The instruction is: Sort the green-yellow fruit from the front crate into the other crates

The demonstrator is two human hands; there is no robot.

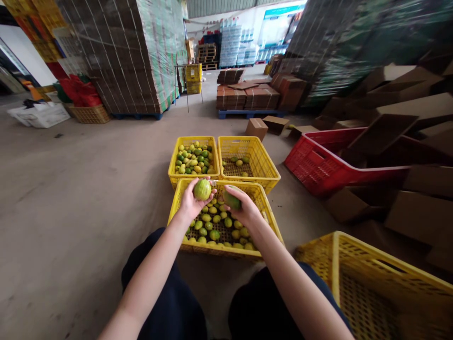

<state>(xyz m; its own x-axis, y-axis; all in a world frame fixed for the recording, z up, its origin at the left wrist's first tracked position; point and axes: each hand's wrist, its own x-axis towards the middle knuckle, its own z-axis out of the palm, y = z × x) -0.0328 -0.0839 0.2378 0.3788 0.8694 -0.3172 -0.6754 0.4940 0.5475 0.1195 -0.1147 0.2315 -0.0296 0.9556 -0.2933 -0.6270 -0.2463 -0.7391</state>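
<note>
My left hand (194, 200) holds a yellow-green striped fruit (202, 190), its fingers curled beneath. A darker green fruit (231, 198) is gripped in my right hand (246, 208), with the thumb across its top. Both hands are above the near yellow crate (272, 222), where many green and yellow fruits (214, 234) lie on the bottom. Beyond it, touching side by side, stand a left yellow crate (172, 165) heaped with similar fruits (194, 162) and a right yellow crate (265, 160) with several fruits (239, 163) at its bottom.
Another yellow crate (375, 255) stands at the lower right. Behind it are a red crate (318, 165) and loose cardboard boxes (414, 212). Flattened cartons lie on a blue pallet (247, 114) farther back. Tall wrapped stacks (113, 52) rise at both sides.
</note>
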